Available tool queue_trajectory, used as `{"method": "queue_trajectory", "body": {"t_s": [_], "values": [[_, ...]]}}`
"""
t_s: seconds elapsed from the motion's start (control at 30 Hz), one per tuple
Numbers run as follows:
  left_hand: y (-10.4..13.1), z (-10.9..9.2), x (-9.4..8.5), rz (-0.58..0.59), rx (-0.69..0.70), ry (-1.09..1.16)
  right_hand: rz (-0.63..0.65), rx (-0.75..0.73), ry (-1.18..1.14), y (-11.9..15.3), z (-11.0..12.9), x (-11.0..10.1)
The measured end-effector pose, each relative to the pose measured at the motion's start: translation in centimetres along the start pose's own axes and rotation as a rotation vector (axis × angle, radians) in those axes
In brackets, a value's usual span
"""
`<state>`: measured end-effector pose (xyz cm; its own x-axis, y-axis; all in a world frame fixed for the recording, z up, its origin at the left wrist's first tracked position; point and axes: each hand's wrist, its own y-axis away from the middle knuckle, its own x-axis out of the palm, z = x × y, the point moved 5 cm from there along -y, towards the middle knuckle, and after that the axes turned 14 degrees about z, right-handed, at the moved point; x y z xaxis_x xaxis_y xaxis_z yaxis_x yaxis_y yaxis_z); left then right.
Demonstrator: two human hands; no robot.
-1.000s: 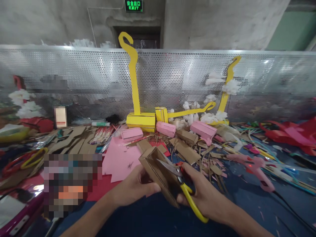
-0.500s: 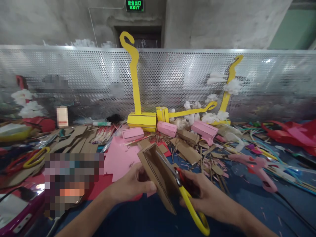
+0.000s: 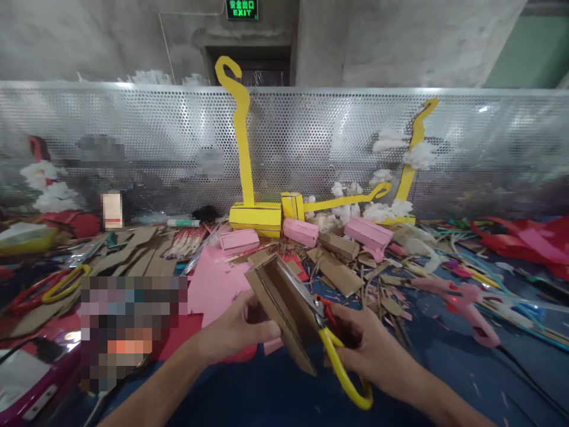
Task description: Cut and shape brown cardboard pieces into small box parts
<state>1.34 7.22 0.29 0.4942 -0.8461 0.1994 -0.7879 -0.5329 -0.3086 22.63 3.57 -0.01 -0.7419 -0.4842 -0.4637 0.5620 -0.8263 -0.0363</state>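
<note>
My left hand (image 3: 249,326) grips the left side of a folded brown cardboard box (image 3: 278,320), its thumb pressed on the outer wall. The box is tilted, with its hollow inside facing me. In my right hand (image 3: 362,344) are scissors (image 3: 340,365) with one yellow and one red handle. Their metal blades lie along the box's right edge, pointing up and left; how far apart they are I cannot tell. Behind the box lie a pink paper sheet (image 3: 220,281) and cut cardboard pieces (image 3: 335,271).
Yellow hooked card shapes on boxes (image 3: 255,217) stand against a perforated metal panel (image 3: 178,130). A pink glue gun (image 3: 466,302) with a cord lies to the right. Small pink boxes (image 3: 300,231) and cardboard strips (image 3: 146,249) are scattered about. A second pair of scissors (image 3: 66,284) is at left.
The scissors have turned slightly, their yellow handle moving up and left. The cardboard box has shifted a little up and left in my hands.
</note>
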Motion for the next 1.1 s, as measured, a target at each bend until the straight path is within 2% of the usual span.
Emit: {"method": "queue_trajectory", "body": {"t_s": [0.13,0.2,0.47,0.67,0.9,1.1], "values": [[0.3,-0.3,-1.2,-0.173,0.079,0.004,-0.019,0.042,0.075,-0.3,0.0,0.1],[0.4,-0.6,-1.6,-0.204,0.098,-0.005,-0.017,0.047,0.11,-0.3,0.2,0.3],[0.6,0.2,-2.0,-0.137,0.081,-0.096,-0.059,-0.008,0.325,0.5,0.6,0.2],[0.6,-0.1,-1.8,-0.101,0.085,-0.09,0.055,-0.101,0.267,0.8,0.6,0.4],[0.8,-0.3,-2.0,-0.084,0.044,-0.087,0.029,-0.116,0.303,1.0,0.8,0.2],[0.9,0.4,-2.4,-0.098,0.037,-0.095,0.046,-0.111,0.26,0.9,0.9,0.2]]}}
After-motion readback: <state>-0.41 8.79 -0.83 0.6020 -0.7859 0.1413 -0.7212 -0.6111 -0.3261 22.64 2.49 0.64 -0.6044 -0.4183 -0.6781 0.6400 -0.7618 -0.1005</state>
